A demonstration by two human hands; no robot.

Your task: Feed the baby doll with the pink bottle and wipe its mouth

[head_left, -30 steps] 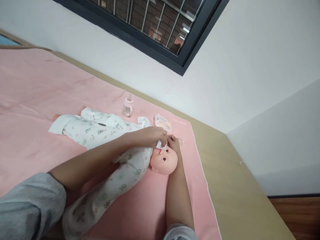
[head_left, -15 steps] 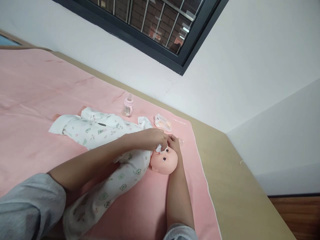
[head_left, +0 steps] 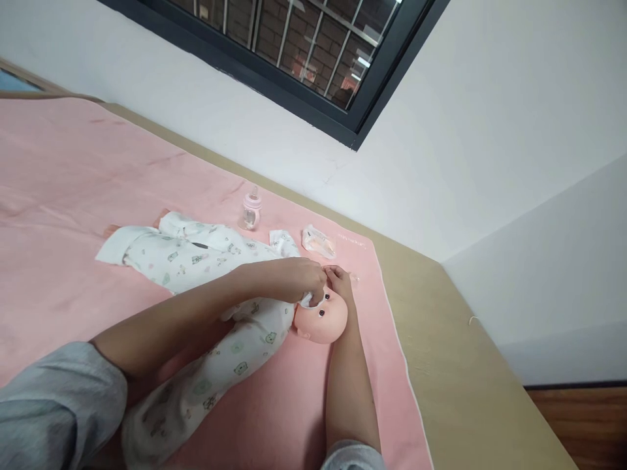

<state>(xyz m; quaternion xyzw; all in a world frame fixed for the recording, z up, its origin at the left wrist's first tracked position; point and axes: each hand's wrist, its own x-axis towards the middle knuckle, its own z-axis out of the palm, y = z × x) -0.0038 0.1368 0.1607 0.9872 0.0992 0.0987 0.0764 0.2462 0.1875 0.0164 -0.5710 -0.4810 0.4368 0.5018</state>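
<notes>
A bald baby doll [head_left: 323, 326] lies on its back in a white printed outfit, its head toward the right. My left hand [head_left: 304, 277] reaches across its chest, fingers closed on a white wipe [head_left: 306, 300] pressed to the lower face. That hand hides the doll's mouth. Along the far side of the head, my right hand [head_left: 341, 282] cups the cheek with bent fingers, the forearm passing by the crown. A small clear object [head_left: 354, 277], too faint to name, lies just beyond this hand.
Past the doll's body stands a pink-topped baby bottle [head_left: 251, 212] with a handle. A clear plastic packet [head_left: 317, 241] lies near the doll's far sleeve. The pink mat [head_left: 392, 391] covers a wooden surface [head_left: 441, 339] beside a white wall with a dark-framed window [head_left: 353, 130].
My left hand has shifted slightly left and down across the doll's face with the wipe. My right hand stays at the side of the head.
</notes>
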